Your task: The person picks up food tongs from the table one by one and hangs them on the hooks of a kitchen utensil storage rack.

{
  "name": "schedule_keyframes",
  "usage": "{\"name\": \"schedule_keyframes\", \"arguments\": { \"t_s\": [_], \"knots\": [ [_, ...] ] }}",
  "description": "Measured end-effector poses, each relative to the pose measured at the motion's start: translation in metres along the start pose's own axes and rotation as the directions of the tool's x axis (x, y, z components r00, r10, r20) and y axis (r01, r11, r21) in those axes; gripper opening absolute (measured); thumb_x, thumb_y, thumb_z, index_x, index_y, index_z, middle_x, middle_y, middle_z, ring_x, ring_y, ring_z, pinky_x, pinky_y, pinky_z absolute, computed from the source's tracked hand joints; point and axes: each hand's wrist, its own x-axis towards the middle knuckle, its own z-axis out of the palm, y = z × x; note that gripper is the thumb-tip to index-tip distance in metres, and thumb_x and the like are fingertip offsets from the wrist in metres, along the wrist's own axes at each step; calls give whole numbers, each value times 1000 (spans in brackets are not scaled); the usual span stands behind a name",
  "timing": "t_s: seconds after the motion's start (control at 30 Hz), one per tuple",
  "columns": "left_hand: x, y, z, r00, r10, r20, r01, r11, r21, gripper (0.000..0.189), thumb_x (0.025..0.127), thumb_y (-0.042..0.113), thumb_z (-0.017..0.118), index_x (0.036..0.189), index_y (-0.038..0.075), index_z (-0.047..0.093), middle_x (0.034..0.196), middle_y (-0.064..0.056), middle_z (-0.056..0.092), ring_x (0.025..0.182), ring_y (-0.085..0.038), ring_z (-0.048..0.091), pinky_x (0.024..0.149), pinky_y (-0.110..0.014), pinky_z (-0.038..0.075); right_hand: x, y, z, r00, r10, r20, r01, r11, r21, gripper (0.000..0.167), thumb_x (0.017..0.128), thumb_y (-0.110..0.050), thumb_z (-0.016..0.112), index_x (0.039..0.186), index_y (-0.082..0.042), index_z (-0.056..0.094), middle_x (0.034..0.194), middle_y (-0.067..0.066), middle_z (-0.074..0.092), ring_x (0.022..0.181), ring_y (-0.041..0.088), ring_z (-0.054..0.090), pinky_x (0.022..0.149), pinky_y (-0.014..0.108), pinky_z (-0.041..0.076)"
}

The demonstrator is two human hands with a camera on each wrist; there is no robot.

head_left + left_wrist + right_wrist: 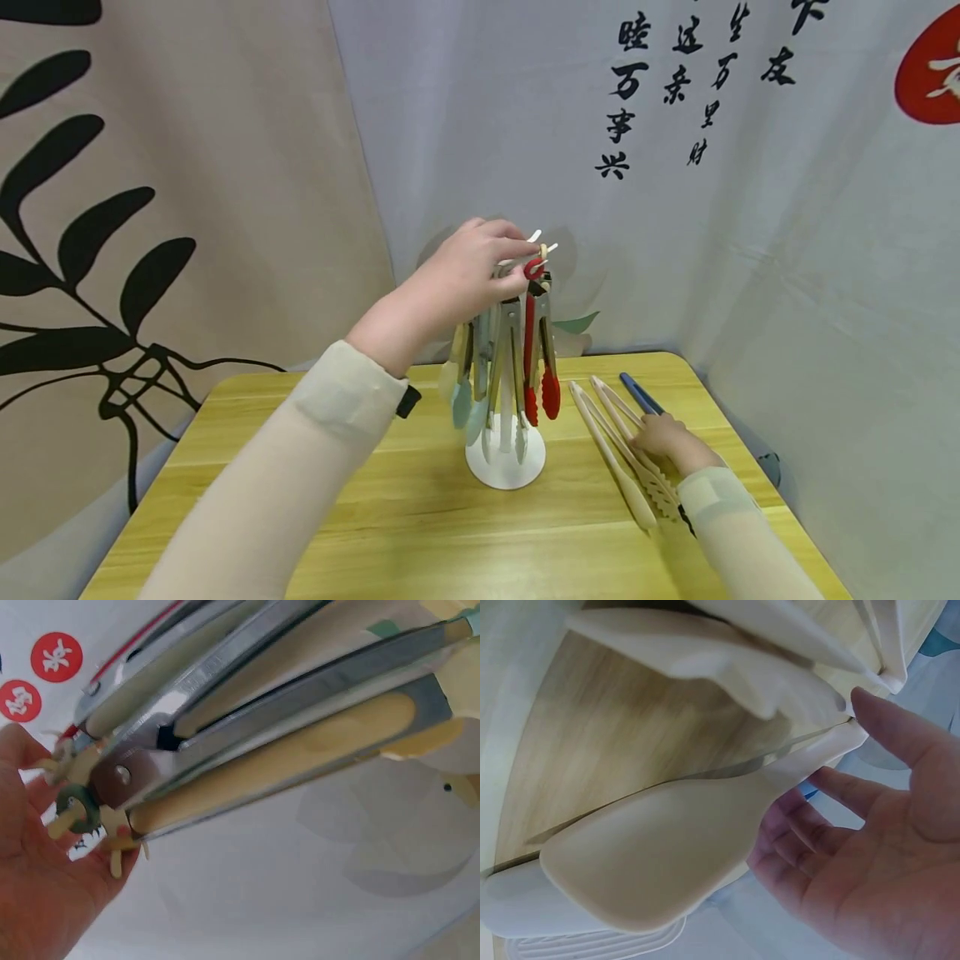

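At the top of a white utensil stand [517,467], my left hand [480,258] curls around the hooks where tongs hang. Metal tongs [262,742] with coloured tips hang below, among them red-tipped tongs [551,392] and pale-blue-tipped tongs [461,404]. The left wrist view shows the loops and hooks against my left fingers. On the table's right side, my right hand [671,442] pinches the neck of blue-handled tongs [641,392]. Their pale, spatula-shaped head [667,847] shows in the right wrist view, with another flat head beneath. My fingers partly hide the handle.
Beige tongs [615,458] lie left of my right hand, beside others with a slotted head [660,492]. The wooden table [420,533] ends near a curtain [525,108] at the back and right.
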Motion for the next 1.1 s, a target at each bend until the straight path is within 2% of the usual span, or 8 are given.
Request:
{"name": "schedule_keyframes", "arguments": {
  "t_s": [0.2, 0.33, 0.43, 0.7, 0.87, 1.1],
  "knots": [
    [-3, -8, -5, 997, 79, 18, -79, 997, -9, 43, 90, 15, 43, 130, 21, 59, 126, 1, 54, 116, -21, 44, 96, -32, 39, -2, 0, -1, 1000, -22, 10, 22, 1000, -12, 60, 87, -24, 64, 130, 13, 44, 122, 39, 46, 114, 57, 41, 93, 63, 38],
    [-5, -12, -9, 990, 128, 55, -128, 992, -7, 45, 90, 11, 39, 130, 17, 59, 130, -2, 52, 119, -23, 44, 102, -34, 36, -3, 0, -1, 1000, -9, 23, 9, 1000, -2, 64, 87, -24, 65, 134, 12, 40, 128, 43, 40, 118, 59, 38, 94, 63, 37],
    [-6, -14, -13, 986, 138, 89, -138, 990, -12, 46, 91, 8, 38, 133, 15, 56, 134, -4, 50, 124, -24, 42, 106, -35, 33, -3, 0, -1, 1000, -7, 22, 7, 1000, 1, 65, 87, -24, 65, 135, 12, 40, 128, 44, 38, 118, 59, 38, 95, 63, 37],
    [-10, -17, -20, 983, 97, 156, -94, 995, -26, 47, 94, 5, 36, 137, 15, 51, 143, -4, 44, 137, -25, 32, 113, -38, 27, -3, 1, -1, 1000, -19, 10, 19, 1000, -1, 63, 87, -23, 65, 134, 12, 41, 127, 43, 41, 117, 58, 41, 94, 62, 39],
    [-12, -20, -23, 981, 99, 169, -93, 995, -44, 48, 94, 1, 34, 138, 14, 51, 144, -4, 43, 136, -25, 33, 112, -39, 28, -5, 0, -2, 1000, -8, 18, 8, 1000, 16, 65, 87, -23, 65, 136, 11, 39, 129, 44, 38, 118, 58, 39, 94, 62, 39],
    [-18, -26, -29, 981, 65, 184, -52, 996, -77, 49, 94, -1, 34, 136, 16, 53, 147, 0, 41, 142, -24, 27, 116, -39, 23, -7, 0, -2, 1000, 5, 26, -6, 998, 59, 65, 87, -22, 64, 137, 11, 38, 130, 44, 36, 119, 59, 38, 94, 63, 38]
  ]
}}
